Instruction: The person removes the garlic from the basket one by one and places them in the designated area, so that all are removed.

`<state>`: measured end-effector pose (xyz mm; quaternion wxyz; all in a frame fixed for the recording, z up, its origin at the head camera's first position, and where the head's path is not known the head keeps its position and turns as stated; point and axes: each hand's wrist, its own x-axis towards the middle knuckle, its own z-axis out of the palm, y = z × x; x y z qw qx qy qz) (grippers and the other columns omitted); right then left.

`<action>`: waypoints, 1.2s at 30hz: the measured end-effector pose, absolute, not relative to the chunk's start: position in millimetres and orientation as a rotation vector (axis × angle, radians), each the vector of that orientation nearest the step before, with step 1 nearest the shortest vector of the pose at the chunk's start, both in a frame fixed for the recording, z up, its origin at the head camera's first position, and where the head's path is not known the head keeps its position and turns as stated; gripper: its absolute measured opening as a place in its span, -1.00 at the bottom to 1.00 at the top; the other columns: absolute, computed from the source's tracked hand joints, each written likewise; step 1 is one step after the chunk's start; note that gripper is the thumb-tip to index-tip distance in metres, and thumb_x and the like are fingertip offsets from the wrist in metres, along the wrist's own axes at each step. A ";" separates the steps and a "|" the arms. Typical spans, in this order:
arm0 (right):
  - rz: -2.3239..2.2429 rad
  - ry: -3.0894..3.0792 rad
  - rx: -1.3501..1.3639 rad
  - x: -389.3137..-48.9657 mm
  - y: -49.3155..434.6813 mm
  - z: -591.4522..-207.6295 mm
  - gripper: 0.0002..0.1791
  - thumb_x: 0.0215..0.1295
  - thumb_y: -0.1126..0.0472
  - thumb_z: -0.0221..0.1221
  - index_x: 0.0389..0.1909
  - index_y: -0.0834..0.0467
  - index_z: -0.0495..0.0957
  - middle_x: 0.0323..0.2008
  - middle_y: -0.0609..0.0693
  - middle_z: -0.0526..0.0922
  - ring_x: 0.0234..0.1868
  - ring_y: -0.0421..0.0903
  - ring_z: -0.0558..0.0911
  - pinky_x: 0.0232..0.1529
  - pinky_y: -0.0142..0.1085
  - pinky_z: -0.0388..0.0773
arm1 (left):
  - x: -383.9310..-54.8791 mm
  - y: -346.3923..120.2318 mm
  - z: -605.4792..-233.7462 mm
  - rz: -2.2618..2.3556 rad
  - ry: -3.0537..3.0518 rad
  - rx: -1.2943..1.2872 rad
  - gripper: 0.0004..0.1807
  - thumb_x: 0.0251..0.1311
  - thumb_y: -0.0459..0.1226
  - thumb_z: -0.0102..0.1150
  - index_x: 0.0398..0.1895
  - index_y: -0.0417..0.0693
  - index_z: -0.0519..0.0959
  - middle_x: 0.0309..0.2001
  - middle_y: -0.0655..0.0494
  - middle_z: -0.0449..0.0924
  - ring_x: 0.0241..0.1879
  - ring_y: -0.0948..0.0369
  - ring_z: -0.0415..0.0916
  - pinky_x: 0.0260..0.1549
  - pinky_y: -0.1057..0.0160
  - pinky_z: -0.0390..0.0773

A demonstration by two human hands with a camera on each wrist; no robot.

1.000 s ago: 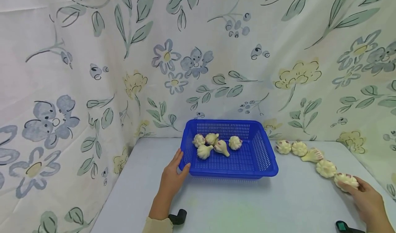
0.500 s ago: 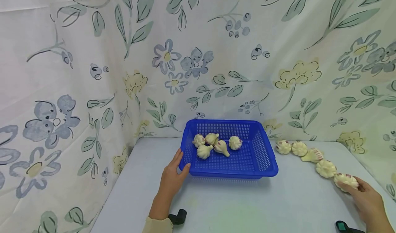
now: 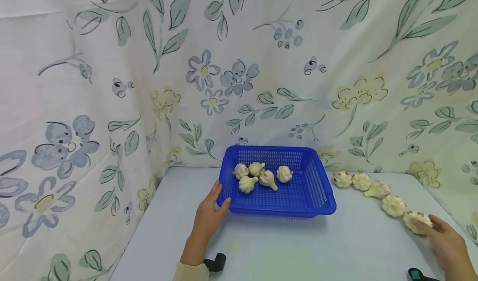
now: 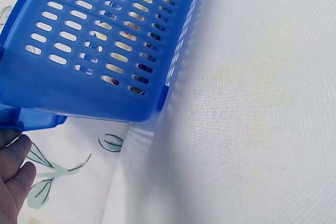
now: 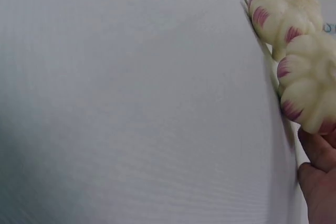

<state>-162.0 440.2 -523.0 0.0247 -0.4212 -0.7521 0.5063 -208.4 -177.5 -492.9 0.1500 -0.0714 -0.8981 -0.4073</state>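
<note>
A blue plastic basket stands on the white table with several garlic bulbs inside, mostly toward its left. At its left front corner my left hand touches the rim, fingers extended and thumb apart; the left wrist view shows the fingers beneath the rim. On the right, several more bulbs form a slanting row. My right hand holds the nearest garlic bulb between thumb and fingers, still at the row's end. The right wrist view shows this bulb against its neighbour.
Floral cloth hangs behind the table and along its sides. Black wrist devices show at both wrists. A stretch of white tabletop lies between the basket and the row of bulbs.
The head view has shifted slightly, so everything sits a little lower in it. Both hands and all the garlic bulbs keep practically the same places.
</note>
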 end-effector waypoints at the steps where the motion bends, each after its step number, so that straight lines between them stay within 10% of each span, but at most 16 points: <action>1: 1.561 -2.340 -1.302 -161.0 437.8 -519.3 0.14 0.25 -0.31 0.16 0.56 0.15 -0.25 0.56 0.27 -0.28 0.53 0.35 -0.11 0.40 0.26 0.09 | -208.4 -177.4 -493.2 -1.174 -2.582 -0.207 -0.29 0.34 0.06 0.14 0.46 -0.05 0.29 0.51 0.19 0.15 0.45 0.09 0.20 0.33 -0.03 0.32; 14: 1.153 -2.556 -0.887 -178.2 379.7 -446.8 0.11 0.28 -0.32 0.11 0.56 0.19 -0.24 0.55 0.26 -0.32 0.52 0.37 -0.29 0.35 0.41 -0.04 | -208.8 -177.0 -496.7 -1.171 -2.585 -0.199 -0.29 0.33 0.04 0.16 0.46 -0.03 0.29 0.51 0.17 0.16 0.45 0.08 0.20 0.32 -0.03 0.34; 26: 0.980 -2.801 -0.130 -206.4 281.5 -417.6 -0.02 0.34 -0.28 0.10 0.55 0.18 -0.03 0.44 0.46 0.09 0.38 0.54 0.10 0.08 0.53 0.21 | -208.9 -176.2 -493.8 -1.169 -2.588 -0.188 -0.31 0.33 0.02 0.16 0.45 -0.03 0.30 0.51 0.20 0.16 0.45 0.12 0.19 0.33 -0.02 0.33; 36: 1.064 -2.739 0.302 -230.6 212.1 -368.5 -0.12 0.28 -0.23 0.22 0.49 0.09 0.18 0.42 0.28 0.30 0.40 0.37 0.27 0.23 0.33 0.33 | -209.9 -176.1 -494.3 -1.173 -2.568 -0.207 -0.31 0.33 0.00 0.18 0.44 -0.07 0.31 0.51 0.24 0.14 0.45 0.12 0.19 0.35 -0.02 0.31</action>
